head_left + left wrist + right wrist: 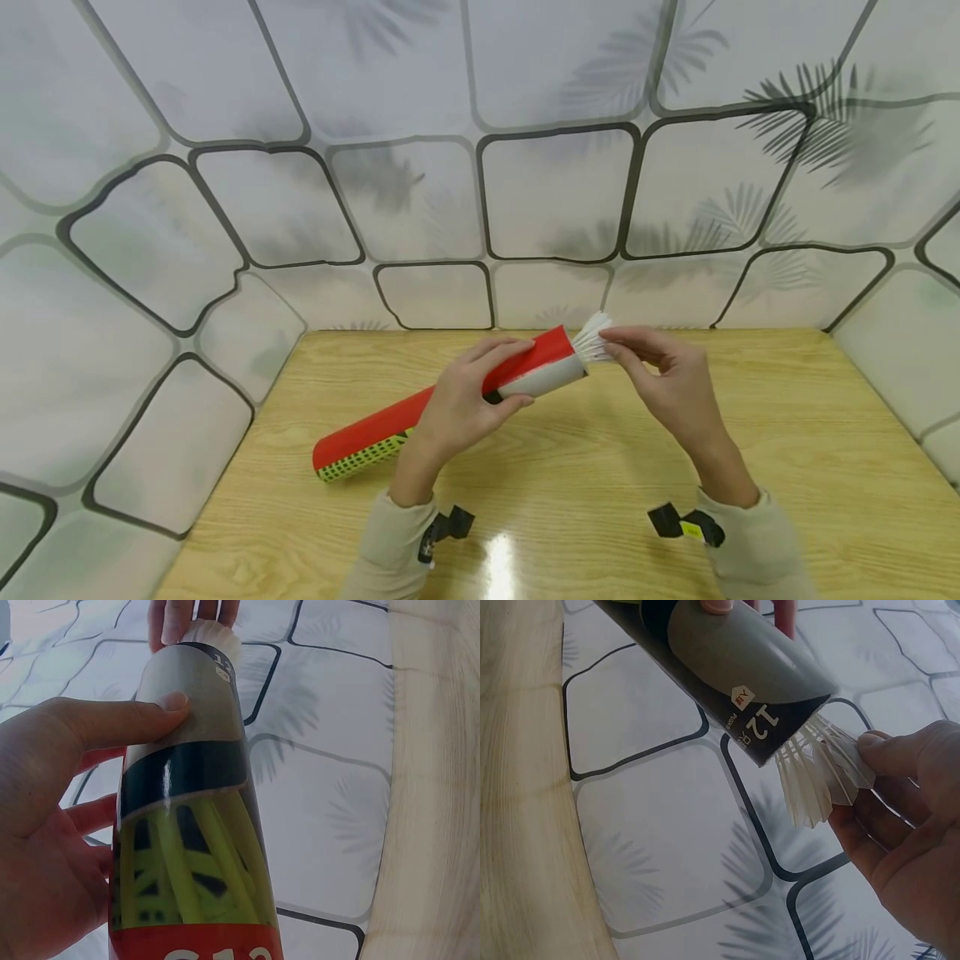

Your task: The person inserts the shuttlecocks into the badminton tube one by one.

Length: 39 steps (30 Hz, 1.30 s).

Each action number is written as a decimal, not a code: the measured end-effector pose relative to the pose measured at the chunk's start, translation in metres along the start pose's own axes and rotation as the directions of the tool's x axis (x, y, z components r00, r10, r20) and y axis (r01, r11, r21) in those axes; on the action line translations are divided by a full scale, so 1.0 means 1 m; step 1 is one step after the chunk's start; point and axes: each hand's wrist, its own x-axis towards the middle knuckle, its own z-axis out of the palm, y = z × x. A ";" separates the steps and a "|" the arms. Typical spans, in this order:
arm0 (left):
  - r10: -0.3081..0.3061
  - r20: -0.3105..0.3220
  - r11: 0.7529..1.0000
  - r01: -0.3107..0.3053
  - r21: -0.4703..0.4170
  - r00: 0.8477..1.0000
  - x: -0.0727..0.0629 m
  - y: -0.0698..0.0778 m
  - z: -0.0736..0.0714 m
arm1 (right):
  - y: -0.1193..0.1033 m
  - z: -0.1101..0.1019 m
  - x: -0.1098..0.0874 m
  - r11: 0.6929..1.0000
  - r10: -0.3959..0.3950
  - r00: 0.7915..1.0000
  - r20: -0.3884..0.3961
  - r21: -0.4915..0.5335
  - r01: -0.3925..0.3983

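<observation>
A shuttlecock tube (390, 427), red with grey and yellow-green patterning, slants up to the right over the table in the head view. My left hand (465, 400) grips it near its raised mouth, the thumb lying along the grey part (161, 682). From that mouth sticks a white feathered shuttlecock (821, 776), its skirt outside and its other end hidden in the tube. My right hand (671, 379) pinches the skirt's edge between thumb and fingers, as the right wrist view shows closely.
The wooden table (600, 500) spreads under both hands. A pale wall covering (555, 192) with dark rounded outlines and leaf shadows rises behind and at the sides. Each beige sleeve (397, 542) has a small black device (450, 525) strapped at the wrist.
</observation>
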 end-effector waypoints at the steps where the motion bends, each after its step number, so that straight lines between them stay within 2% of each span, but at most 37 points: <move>1: 0.001 0.001 1.000 -0.001 0.000 1.000 0.000 0.000 0.000 | 0.000 0.001 -0.001 1.000 0.001 1.000 0.009 -0.002 -0.001; 17: 0.005 0.010 1.000 -0.005 -0.013 1.000 0.000 0.001 0.000 | 0.001 0.009 -0.004 0.999 0.011 0.992 0.128 0.040 -0.016; 39: -0.007 0.010 1.000 0.007 -0.009 1.000 0.000 0.002 0.000 | 0.001 0.012 -0.002 0.998 0.028 0.991 0.131 0.050 -0.034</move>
